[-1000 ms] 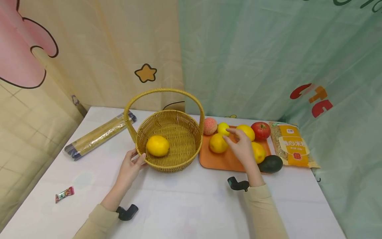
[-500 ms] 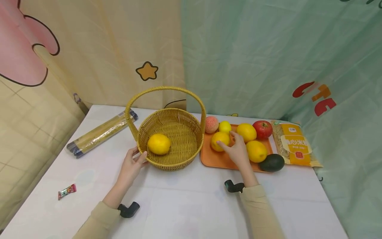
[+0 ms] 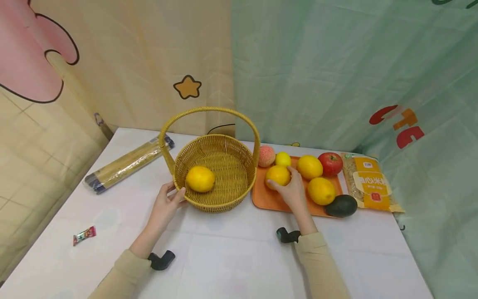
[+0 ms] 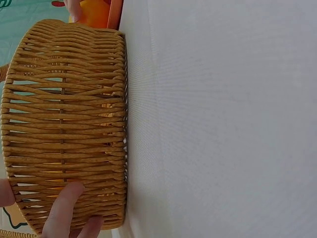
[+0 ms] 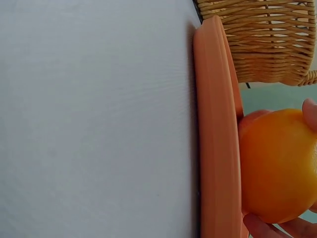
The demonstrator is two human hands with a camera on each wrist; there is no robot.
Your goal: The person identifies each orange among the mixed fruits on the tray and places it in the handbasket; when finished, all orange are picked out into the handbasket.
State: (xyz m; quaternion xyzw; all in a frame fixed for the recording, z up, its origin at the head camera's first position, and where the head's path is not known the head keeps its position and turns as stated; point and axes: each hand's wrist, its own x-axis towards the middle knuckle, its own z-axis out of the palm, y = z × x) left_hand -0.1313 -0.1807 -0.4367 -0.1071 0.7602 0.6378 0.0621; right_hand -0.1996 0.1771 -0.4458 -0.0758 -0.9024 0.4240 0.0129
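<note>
Gripping a round yellow fruit [image 3: 277,176], the right hand [image 3: 293,189] has its thumb on the near side and fingertips on the far side. The fruit is over the left part of the orange tray [image 3: 267,199]; in the right wrist view the tray's rim covers its underside, so contact with the floor cannot be told, and frame edge cuts off both fruit and hand. The left hand [image 3: 168,207] holds the wicker basket [image 3: 229,178] at its near left wall, thumb at the rim, fingers [image 4: 64,210] against the outer weave; most of this hand falls outside the left wrist view.

Nearest on the left lies a small candy packet [image 3: 84,235], its print too small to read. Inside the basket sits a yellow fruit, mostly masked by weave from the left wrist. Crowding right of the gripping hand are two more yellow fruits [image 3: 321,191], a dark green fruit [image 3: 341,206] over the tray's corner and a red apple [image 3: 330,163]. Behind the gripped fruit are a small lime-yellow fruit [image 3: 283,159] and a pinkish fruit [image 3: 266,156], just beside the basket handle. Farther out stand a grain bag [image 3: 367,182], a long wrapped bundle [image 3: 128,164] and the curtain [image 3: 298,62].
</note>
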